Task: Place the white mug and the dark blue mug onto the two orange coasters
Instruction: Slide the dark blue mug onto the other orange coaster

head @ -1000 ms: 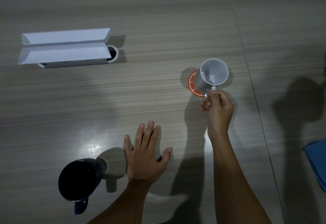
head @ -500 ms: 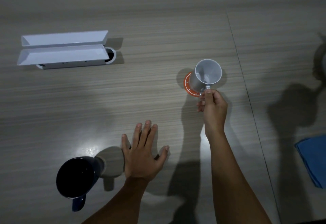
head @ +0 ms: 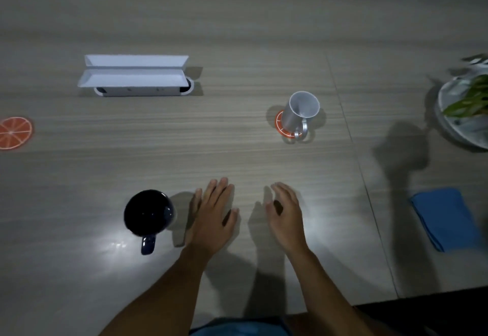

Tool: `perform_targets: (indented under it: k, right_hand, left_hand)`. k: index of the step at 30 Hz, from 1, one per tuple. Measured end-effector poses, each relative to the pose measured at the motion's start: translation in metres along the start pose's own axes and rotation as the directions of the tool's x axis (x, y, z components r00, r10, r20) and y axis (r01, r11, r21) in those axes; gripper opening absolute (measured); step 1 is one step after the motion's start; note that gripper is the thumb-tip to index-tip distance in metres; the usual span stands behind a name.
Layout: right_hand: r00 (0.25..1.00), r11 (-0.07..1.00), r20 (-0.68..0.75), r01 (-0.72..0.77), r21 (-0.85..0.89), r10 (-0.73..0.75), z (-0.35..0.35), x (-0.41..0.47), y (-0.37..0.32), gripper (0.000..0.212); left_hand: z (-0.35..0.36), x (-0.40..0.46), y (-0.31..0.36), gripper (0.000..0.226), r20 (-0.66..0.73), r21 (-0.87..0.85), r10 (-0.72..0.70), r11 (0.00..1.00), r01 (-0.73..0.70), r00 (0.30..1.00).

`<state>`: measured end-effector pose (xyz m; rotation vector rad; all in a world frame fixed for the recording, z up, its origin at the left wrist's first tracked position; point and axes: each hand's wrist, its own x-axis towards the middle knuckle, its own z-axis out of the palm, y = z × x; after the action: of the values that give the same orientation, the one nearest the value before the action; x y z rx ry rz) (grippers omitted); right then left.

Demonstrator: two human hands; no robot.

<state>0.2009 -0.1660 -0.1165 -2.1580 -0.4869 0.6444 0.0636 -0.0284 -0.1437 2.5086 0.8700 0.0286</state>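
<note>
I see the white ceramic mug (head: 301,113) upright on one round orange-slice coaster (head: 280,125), handle toward me. The glossy dark blue mug (head: 148,215) stands upright on bare table. The second orange coaster (head: 14,132) lies unoccupied at far left.

White mug (head: 301,113) upright on orange coaster (head: 280,127), handle toward the camera, nothing touching it. Second coaster (head: 14,132) bare at the far left edge of the table (head: 237,31), well apart from both mugs. Blue mug (head: 148,215) upright near the front, handle toward the camera, off any coaster. Left hand (head: 212,219) flat, fingers spread, just beside the blue mug, apart from it. Right hand (head: 286,215) near the left, fingers loosely curled and empty, possibly lifted off the table. White box (head: 134,76) at the back. Blue cloth (head: 443,216) at right, plant dish (head: 462,108) beyond it.
</note>
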Motion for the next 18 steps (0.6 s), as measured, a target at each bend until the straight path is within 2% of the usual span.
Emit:
perform_targets:
  k: [4,7,9,14,17,18]
  right_hand:
    - [0.975,0.92,0.14,0.208,-0.332,-0.17,0.045,-0.032,0.006,0.06]
    - [0.966,0.849,0.191,0.245,-0.468,-0.174,0.065,-0.051,0.009,0.08]
    - [0.965,0.801,0.186,0.258,-0.54,-0.185,0.071,-0.058,0.007,0.085]
    - [0.96,0.737,0.216,0.277,-0.617,-0.18,0.083,-0.063,-0.003,0.091]
    - [0.937,0.71,0.284,0.342,-0.616,-0.205,0.099,-0.076,-0.013,0.092]
    - [0.934,0.706,0.291,0.348,-0.617,-0.206,0.105,-0.081,-0.014,0.093]
  left_hand:
    - [0.0,-0.067,-0.032,0.059,0.019,-0.005,0.036,0.999,-0.036,0.999]
    - [-0.003,-0.095,-0.051,0.057,0.022,-0.03,0.112,0.993,-0.111,0.993]
    - [-0.01,-0.107,-0.06,0.054,-0.006,-0.092,0.111,0.99,-0.111,0.994]
    - [-0.034,-0.135,-0.072,0.046,-0.098,-0.361,-0.147,0.927,0.102,0.984]
    - [-0.054,-0.143,-0.081,0.028,-0.149,-0.531,-0.336,0.82,0.211,0.93]
    - [-0.059,-0.143,-0.084,0.029,-0.154,-0.589,-0.398,0.772,0.24,0.904]
